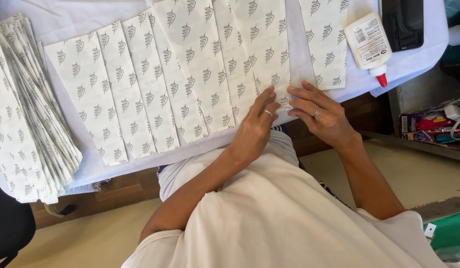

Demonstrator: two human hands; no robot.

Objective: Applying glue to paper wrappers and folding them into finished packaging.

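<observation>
Right now, from the head camera, both hands are down on the near end of one printed paper strip [262,54], white with rows of small grey leaf-like marks. That strip lies on the white table cover [81,20], its lower end close to the table's near edge, in front of the person's chest.

Left hand [255,126] presses on the strip's bottom corner, fingers [266,99] close together and stretched forward, flat on the paper, a ring showing on one of them. Right hand [322,114] sits just beside it, fingers [302,97] held narrow and pointing left toward the other hand's tips, also ringed; the fingertips of both hands nearly meet on the paper (whether any pinch an edge, I cannot tell).

More strips of the same print fan out to the left, overlapping one another in a row of strips [140,84] across the cover. Farther left, a thick stack of folded printed sheets [26,114] hangs over the table edge. One further strip [327,42] lies to the right, a little apart from the one being pressed.

Up at the right, a white glue bottle [369,42] with a red tip lies on its side, near that strip, with a dark flat object [401,22] beside it.
</observation>
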